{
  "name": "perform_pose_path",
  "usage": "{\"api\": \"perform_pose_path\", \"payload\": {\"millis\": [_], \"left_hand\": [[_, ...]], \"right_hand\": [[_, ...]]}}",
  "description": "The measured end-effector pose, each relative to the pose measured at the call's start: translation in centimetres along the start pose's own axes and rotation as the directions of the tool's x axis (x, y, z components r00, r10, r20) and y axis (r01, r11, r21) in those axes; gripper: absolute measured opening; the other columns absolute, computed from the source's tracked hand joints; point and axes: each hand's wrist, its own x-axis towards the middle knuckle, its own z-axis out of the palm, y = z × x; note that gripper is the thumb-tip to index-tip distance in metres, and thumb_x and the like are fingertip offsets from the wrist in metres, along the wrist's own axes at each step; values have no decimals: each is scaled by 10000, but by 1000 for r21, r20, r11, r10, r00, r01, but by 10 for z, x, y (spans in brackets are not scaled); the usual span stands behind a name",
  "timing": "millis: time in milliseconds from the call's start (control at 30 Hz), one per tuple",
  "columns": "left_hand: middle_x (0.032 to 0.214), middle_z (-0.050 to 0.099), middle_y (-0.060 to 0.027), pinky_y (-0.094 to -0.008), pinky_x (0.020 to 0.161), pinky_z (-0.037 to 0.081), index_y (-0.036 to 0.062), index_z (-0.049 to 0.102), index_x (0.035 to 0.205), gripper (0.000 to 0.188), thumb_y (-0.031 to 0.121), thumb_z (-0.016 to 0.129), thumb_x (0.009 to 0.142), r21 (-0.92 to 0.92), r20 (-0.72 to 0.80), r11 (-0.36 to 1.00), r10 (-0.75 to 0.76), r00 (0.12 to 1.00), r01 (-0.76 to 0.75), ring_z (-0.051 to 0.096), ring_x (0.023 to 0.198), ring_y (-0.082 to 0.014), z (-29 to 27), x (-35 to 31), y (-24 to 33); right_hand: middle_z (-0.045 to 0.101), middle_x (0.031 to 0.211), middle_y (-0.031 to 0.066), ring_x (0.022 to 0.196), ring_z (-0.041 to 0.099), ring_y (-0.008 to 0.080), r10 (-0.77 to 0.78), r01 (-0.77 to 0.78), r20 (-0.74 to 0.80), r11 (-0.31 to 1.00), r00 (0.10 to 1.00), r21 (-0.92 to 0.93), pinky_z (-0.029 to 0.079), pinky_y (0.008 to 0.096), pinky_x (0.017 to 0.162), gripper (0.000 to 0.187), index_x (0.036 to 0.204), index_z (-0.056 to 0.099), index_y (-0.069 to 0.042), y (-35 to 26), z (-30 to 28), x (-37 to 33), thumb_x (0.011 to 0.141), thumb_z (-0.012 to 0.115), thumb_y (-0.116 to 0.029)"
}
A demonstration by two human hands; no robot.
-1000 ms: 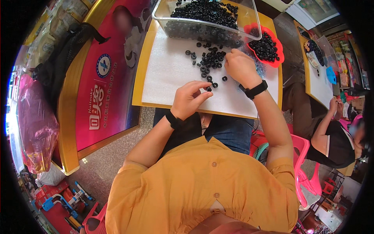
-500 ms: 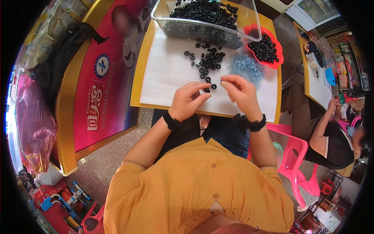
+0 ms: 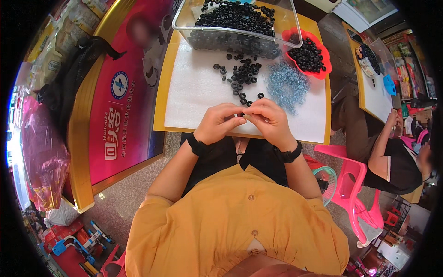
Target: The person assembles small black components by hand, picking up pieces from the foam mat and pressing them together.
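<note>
Above the near edge of the white work surface (image 3: 184, 99), my two hands meet fingertip to fingertip. My left hand (image 3: 216, 124) pinches a small black ring (image 3: 241, 114) between thumb and forefinger. Against that ring, my right hand (image 3: 273, 123) has its thumb and fingers pressed together; whatever they pinch is too small to make out. Just beyond the fingertips lie several loose black rings (image 3: 244, 74). Right of them is a heap of tiny bluish, glassy-looking pieces (image 3: 288, 85).
A clear plastic bin (image 3: 295, 23) full of black rings stands at the back. Beside it, a red scalloped bowl (image 3: 326, 67) holds more. A pink panel (image 3: 106, 101) rises on the left. To the right are a pink chair (image 3: 355, 171) and another person (image 3: 392, 166) seated at a second table.
My right hand has come left and down to meet my left hand at the black ring. The view has shifted slightly, and a loose ring now shows just beyond my right fingers.
</note>
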Motion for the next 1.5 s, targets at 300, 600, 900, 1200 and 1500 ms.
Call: {"api": "perform_pose_path", "payload": {"millis": [300,600,900,1200,1500], "left_hand": [[1063,702,-96,-282,837,496,5,695,1131,256,124,699,905,-83,9,994,-73,997,73,642,962,-168,-2,2,-5],[1065,694,-54,-255,827,501,10,687,1165,283,117,715,905,-334,-39,919,-238,970,212,627,953,-113,0,0,-7],[956,658,-5,-228,757,479,37,702,1149,264,114,720,897,-296,-107,941,-204,973,164,577,825,-66,0,0,-4],[1038,662,-9,-222,810,496,13,685,1159,265,52,704,898,-301,-82,940,-195,977,162,610,902,-67,0,-2,-10],[1048,659,-17,-217,794,493,10,684,1162,269,63,708,899,-351,-81,924,-195,977,155,603,890,-64,0,-1,-8]], "right_hand": [[638,949,95,802,641,228,-173,182,68,968,983,-174,521,292,685,281,1126,720,-84,7,0,-4,858,686,-9],[645,949,112,795,642,253,-140,145,42,967,989,-208,524,316,672,310,1157,705,-88,2,2,0,855,678,-20],[666,890,64,814,660,287,-107,108,28,875,994,-472,538,392,688,106,909,733,-114,16,0,70,864,648,-157],[670,908,47,904,660,274,-95,235,244,727,965,-646,536,391,782,136,900,751,-122,32,27,115,824,639,-116],[670,941,109,902,651,312,-140,252,232,778,962,-575,532,397,793,189,1010,683,-78,32,20,112,826,640,-69]]}}
